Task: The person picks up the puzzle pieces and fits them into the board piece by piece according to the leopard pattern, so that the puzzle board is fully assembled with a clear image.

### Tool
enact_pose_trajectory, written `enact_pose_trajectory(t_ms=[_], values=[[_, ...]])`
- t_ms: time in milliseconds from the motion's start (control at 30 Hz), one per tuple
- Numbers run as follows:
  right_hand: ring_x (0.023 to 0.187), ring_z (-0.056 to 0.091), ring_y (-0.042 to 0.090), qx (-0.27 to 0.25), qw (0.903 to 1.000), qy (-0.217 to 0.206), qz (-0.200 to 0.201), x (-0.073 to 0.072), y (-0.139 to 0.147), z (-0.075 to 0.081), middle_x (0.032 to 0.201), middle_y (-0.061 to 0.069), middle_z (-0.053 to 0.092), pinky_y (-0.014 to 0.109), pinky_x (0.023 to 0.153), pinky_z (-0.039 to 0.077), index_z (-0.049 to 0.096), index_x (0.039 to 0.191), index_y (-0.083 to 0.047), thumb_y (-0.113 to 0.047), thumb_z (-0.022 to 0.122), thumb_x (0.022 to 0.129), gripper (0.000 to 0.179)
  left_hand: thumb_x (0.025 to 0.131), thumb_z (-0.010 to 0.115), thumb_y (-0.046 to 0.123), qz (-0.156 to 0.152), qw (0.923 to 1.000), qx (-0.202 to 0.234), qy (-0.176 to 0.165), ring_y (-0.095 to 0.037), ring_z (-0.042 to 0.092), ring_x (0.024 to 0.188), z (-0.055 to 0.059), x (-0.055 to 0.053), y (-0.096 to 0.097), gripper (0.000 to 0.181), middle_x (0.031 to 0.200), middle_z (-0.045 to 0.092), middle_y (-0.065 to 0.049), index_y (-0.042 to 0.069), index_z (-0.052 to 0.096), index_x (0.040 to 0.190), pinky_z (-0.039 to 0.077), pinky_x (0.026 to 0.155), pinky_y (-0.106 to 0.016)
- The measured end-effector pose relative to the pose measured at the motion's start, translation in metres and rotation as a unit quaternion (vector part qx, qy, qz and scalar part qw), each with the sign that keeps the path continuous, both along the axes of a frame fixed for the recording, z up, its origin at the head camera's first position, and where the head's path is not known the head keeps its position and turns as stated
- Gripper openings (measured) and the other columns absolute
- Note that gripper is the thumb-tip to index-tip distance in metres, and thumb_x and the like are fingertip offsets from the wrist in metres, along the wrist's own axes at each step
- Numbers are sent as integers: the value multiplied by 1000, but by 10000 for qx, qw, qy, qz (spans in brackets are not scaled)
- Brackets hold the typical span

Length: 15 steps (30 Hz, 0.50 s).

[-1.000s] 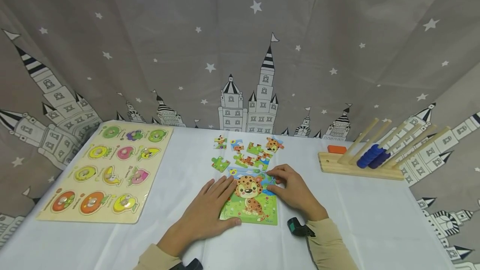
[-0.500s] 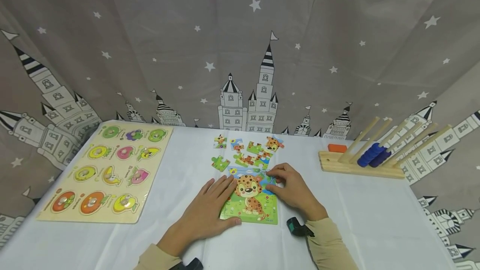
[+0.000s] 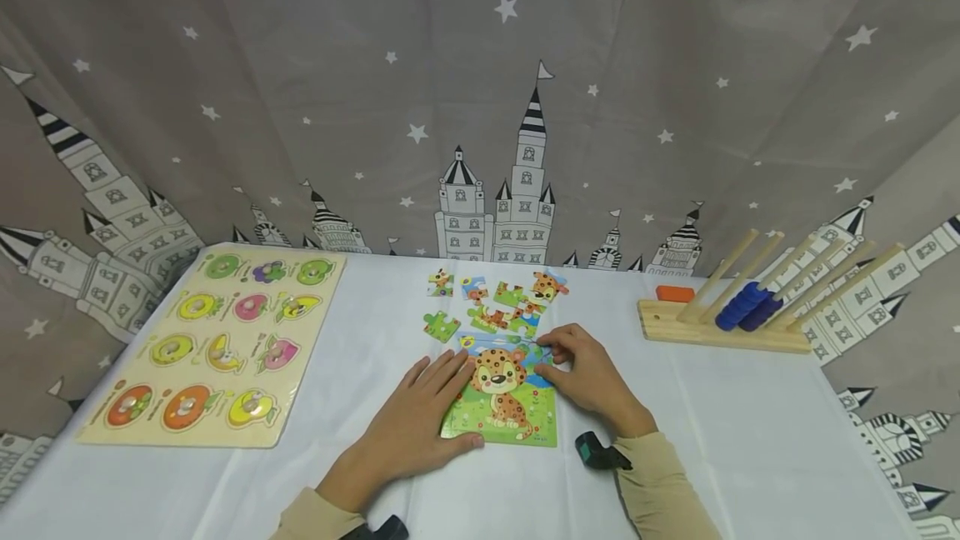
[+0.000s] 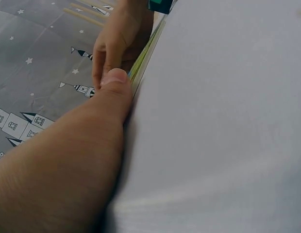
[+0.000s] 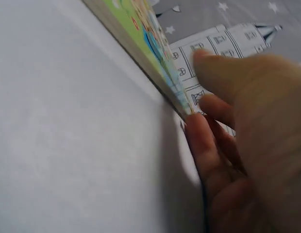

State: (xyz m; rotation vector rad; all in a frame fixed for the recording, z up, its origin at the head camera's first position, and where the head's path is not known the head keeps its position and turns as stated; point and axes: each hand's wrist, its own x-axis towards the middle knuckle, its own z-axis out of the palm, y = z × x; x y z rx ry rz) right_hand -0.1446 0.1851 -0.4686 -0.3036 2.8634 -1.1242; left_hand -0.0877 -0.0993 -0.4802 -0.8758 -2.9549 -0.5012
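Observation:
A jigsaw puzzle with a spotted cub on green grass lies flat in the middle of the white table. My left hand rests along its left side, fingers spread and thumb near the bottom edge. At the top right corner, the bent fingers of my right hand touch the puzzle. From the right wrist, a fingertip sits right at the corner of the puzzle board, while the thumb is raised apart. No loose piece shows between these fingers. Several loose puzzle pieces lie just beyond the board.
On the left lies a wooden peg board with fruit shapes. At the back right stands a wooden rack with upright dowels and blue rings, an orange block behind it. A grey curtain with castles hangs behind the table.
My right fingertips have shifted slightly right along the top corner of the puzzle. The left hand stays in place on the left side.

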Motion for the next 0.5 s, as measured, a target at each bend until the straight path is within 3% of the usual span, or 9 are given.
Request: enact_pose_trajectory(t_ms=[233,400,500], values=[[99,65,16,-611,9954,415,-604,-14,13,-10,114,7,66,32,93,59,68,126,-8,-24,77,92,38,89,51,79,23,10000,-11,-18,-28,27,157,-4,-1,1,98,170,28,-5,16,30,162,22,128,-53],[109,64,24,-473,9912,448,-1151,-43,20,-13,124,12,63,41,99,55,62,136,-6,-31,73,95,49,88,51,79,47,10000,15,-82,-28,26,157,-1,0,1,99,170,27,-5,16,30,162,21,128,-52],[110,59,26,-380,9899,247,-1346,-63,19,-12,126,14,59,42,98,52,57,142,-6,-37,71,96,57,88,50,80,37,9999,-14,-95,-27,25,157,0,0,1,100,170,26,-5,17,29,162,21,128,-52]])
